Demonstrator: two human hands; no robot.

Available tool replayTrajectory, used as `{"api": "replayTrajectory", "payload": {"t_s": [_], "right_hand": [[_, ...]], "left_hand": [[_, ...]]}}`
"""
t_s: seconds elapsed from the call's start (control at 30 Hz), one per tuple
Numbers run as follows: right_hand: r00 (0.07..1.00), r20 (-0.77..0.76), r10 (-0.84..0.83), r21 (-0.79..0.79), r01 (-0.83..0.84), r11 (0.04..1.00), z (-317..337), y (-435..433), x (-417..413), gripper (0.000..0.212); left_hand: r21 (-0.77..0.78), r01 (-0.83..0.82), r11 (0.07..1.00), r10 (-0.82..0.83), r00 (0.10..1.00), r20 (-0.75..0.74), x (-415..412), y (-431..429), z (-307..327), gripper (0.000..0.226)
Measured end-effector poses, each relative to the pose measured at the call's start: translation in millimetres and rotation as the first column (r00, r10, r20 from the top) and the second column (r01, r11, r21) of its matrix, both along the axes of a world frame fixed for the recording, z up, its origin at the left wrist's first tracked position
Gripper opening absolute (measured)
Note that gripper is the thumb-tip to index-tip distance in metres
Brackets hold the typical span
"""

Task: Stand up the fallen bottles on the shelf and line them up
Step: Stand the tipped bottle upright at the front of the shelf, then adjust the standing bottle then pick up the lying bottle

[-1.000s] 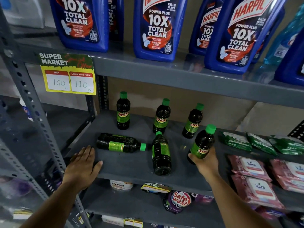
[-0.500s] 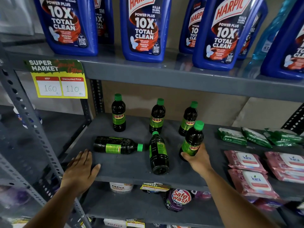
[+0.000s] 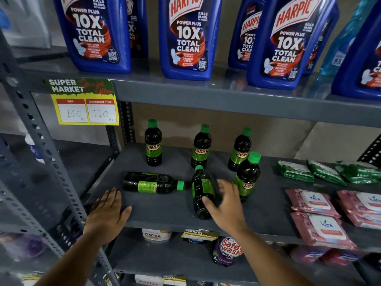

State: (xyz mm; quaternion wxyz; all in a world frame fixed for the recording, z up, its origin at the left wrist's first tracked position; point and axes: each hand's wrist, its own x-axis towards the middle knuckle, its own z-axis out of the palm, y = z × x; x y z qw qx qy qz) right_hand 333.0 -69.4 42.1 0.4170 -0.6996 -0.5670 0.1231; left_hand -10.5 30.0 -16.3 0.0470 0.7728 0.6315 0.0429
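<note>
Dark Sunny bottles with green caps sit on the grey middle shelf [image 3: 165, 209]. Three stand in a back row: left [image 3: 153, 144], middle [image 3: 201, 148], right [image 3: 239, 151]. A fourth bottle [image 3: 247, 176] stands in front of the right one. One fallen bottle [image 3: 151, 183] lies sideways, cap pointing right. Another fallen bottle [image 3: 201, 190] lies with its cap toward the back. My right hand [image 3: 225, 205], fingers spread, hovers over this bottle's right side and holds nothing. My left hand [image 3: 107, 213] rests flat and open on the shelf's front left edge.
Big blue Harpic bottles [image 3: 185, 38] line the shelf above, whose edge carries a yellow price tag [image 3: 86, 104]. Green packets [image 3: 294, 171] and pink Kara wipe packs [image 3: 321, 228] fill the right of the middle shelf. A perforated steel post [image 3: 41, 145] rises at left. Tubs sit below.
My right hand set the fourth bottle upright in front of the back right one, let go of it and moved left toward the fallen bottle. My left hand stayed put.
</note>
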Motion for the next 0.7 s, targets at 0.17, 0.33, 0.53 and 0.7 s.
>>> {"api": "replayTrajectory", "payload": {"t_s": [0.17, 0.33, 0.53, 0.7], "right_hand": [[0.886, -0.411, -0.215, -0.491, -0.017, 0.871, 13.2, 43.8, -20.6, 0.073], [0.866, -0.395, -0.305, -0.508, 0.070, 0.858, 4.7, 48.6, -29.6, 0.042], [0.960, -0.183, -0.212, -0.007, 0.214, 0.977, -11.2, 45.0, -40.5, 0.087], [0.925, -0.354, -0.136, 0.046, 0.163, 0.986, -23.5, 42.4, -40.1, 0.089]], "left_hand": [[0.000, 0.007, 1.000, -0.007, 1.000, 0.009, -2.3, -1.9, -0.8, 0.083], [-0.009, 0.004, 1.000, -0.004, 1.000, 0.016, -1.9, -2.5, -1.3, 0.083], [0.009, 0.005, 1.000, -0.005, 1.000, 0.023, -1.1, 0.4, -1.5, 0.083], [0.024, 0.008, 1.000, -0.008, 1.000, 0.020, -0.1, 0.0, -0.2, 0.081]]}}
